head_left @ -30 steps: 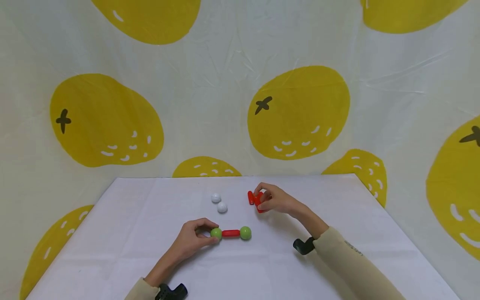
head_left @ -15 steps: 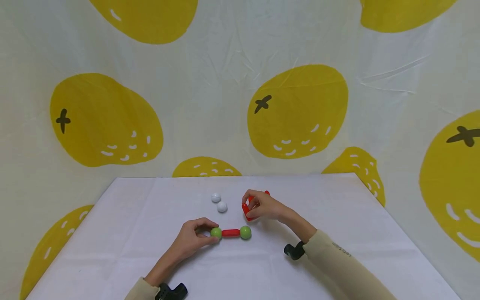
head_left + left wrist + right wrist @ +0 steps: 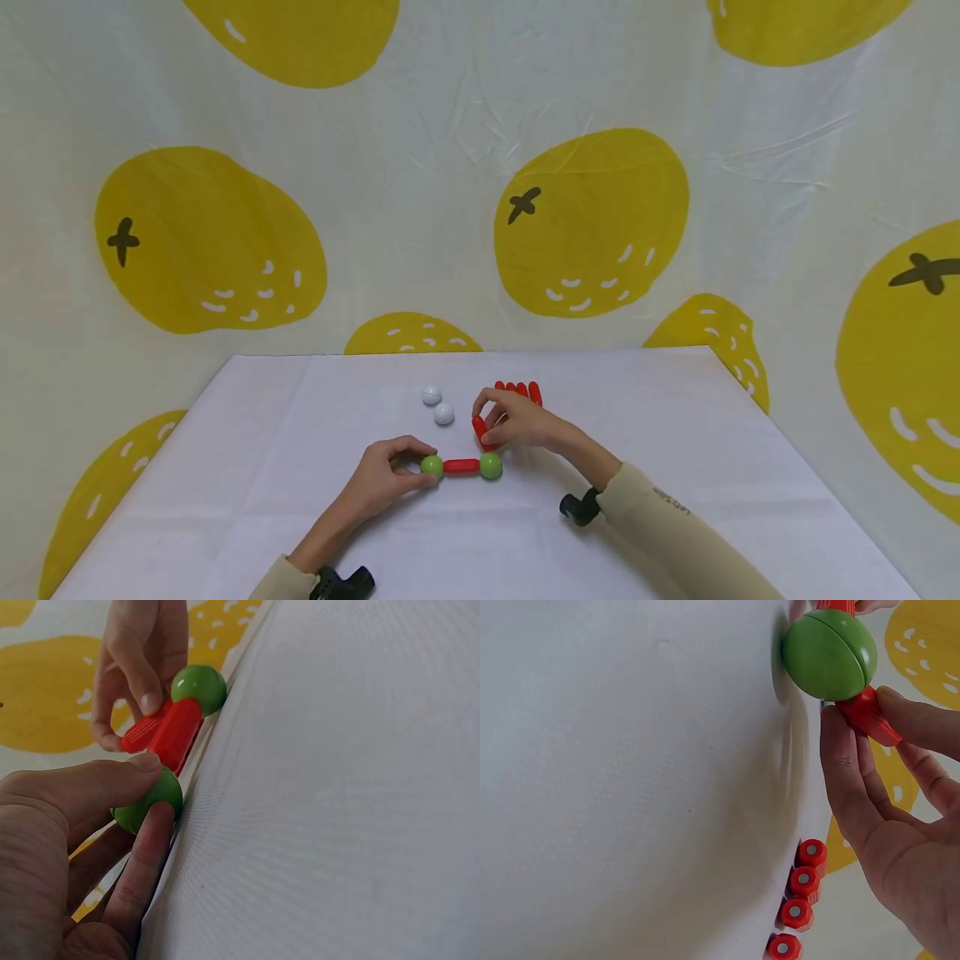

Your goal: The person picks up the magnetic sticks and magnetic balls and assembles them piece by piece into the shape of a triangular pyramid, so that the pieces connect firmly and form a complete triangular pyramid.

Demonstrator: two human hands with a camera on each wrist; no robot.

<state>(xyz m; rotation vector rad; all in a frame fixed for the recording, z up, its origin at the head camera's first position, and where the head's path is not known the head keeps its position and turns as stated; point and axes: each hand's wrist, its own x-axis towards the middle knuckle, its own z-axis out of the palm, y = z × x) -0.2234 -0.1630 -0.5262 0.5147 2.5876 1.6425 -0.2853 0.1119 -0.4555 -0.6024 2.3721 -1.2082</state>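
On the white table, a red stick (image 3: 461, 467) joins a left green ball (image 3: 432, 467) to a right green ball (image 3: 491, 465). My left hand (image 3: 382, 477) pinches the left ball between thumb and fingers. Between the thumb and fingers of my right hand (image 3: 521, 419) is another red stick (image 3: 868, 716), tilted, its near end at the right green ball and seemingly touching it. In the left wrist view, the held red stick (image 3: 141, 733) appears beside the joining one (image 3: 177, 735).
Several loose red sticks (image 3: 535, 392) lie in a row behind my right hand; grey discs show in their ends in the right wrist view. Two white balls (image 3: 444, 414) sit left of them. A fruit-patterned cloth (image 3: 420, 208) hangs behind the table (image 3: 637, 533).
My right hand has carried a red stick from the row leftward and nearer, up to the right green ball. The left hand stays in place on its ball.
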